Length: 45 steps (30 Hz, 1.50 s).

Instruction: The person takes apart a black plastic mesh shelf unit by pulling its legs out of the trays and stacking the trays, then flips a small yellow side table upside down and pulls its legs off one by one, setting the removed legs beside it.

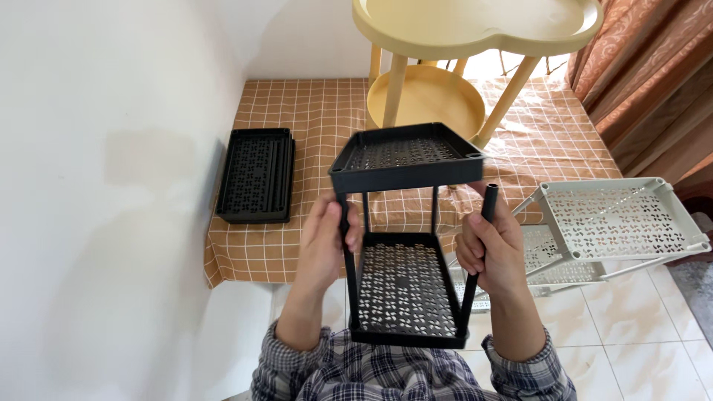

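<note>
- Black plastic two-tier rack with perforated shelves: held up in mid-air before the chest, above the white tiled floor; upper shelf tilted towards the camera, lower shelf nearest the body.
- Left hand: closed around the rack's left-side upright post.
- Right hand: closed around a black plastic tube post at the rack's right front corner; top end of the post standing free just beside the upper shelf's corner, not seated in it.
- Stack of black perforated plastic trays: lying flat on the orange checked cloth, well apart from the hands, near the white wall.
- White perforated plastic rack: tipped on its side to the right.
- Pale yellow two-tier round side table: standing on the cloth beyond the rack.
</note>
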Available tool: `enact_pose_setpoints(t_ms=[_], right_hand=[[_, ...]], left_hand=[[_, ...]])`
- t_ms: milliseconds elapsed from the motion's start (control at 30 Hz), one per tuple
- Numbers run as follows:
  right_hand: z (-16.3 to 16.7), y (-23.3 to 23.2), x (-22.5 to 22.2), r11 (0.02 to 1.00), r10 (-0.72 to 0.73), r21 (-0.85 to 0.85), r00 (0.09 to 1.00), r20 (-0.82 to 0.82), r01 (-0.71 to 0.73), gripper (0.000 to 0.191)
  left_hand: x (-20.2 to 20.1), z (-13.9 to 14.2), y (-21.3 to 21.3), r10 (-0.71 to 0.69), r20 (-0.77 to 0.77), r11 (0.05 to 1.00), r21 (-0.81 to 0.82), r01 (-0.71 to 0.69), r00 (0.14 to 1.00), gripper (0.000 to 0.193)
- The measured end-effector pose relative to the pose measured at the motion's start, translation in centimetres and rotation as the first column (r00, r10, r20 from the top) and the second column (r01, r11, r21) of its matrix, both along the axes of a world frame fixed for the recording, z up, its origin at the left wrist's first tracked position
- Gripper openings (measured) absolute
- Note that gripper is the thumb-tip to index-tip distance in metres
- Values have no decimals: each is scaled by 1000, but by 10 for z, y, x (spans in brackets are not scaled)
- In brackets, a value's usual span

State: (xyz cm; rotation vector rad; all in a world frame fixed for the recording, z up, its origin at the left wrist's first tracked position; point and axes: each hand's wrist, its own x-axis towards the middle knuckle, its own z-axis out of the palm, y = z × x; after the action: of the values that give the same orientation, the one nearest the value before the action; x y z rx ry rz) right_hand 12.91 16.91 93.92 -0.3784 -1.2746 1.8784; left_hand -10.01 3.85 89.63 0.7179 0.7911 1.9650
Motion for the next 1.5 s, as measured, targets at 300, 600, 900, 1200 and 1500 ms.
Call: enact_pose_setpoints(t_ms=[300,600,900,1200,1500], right_hand=[[36,-28,18,502,-685,747,727,37,435,57],[110,-39,-4,45,-712,950,658,247,-308,46],[61,-20,-8,-303,-718,935,690,-95,-186,37],[45,13,-3,-362,-691,894,720,-68,-263,43],[43,-4,12,-273,-759,919,651,-24,-284,43]], left_hand=[[33,37,-1,-274,-100,957,-131,260,956,36],[57,41,2,-277,-293,958,-157,239,915,35],[67,45,-8,-389,-102,918,-127,376,915,30],[97,47,-4,-77,-575,983,-180,-34,815,33],[111,49,-2,69,-830,942,-128,-309,554,23]])
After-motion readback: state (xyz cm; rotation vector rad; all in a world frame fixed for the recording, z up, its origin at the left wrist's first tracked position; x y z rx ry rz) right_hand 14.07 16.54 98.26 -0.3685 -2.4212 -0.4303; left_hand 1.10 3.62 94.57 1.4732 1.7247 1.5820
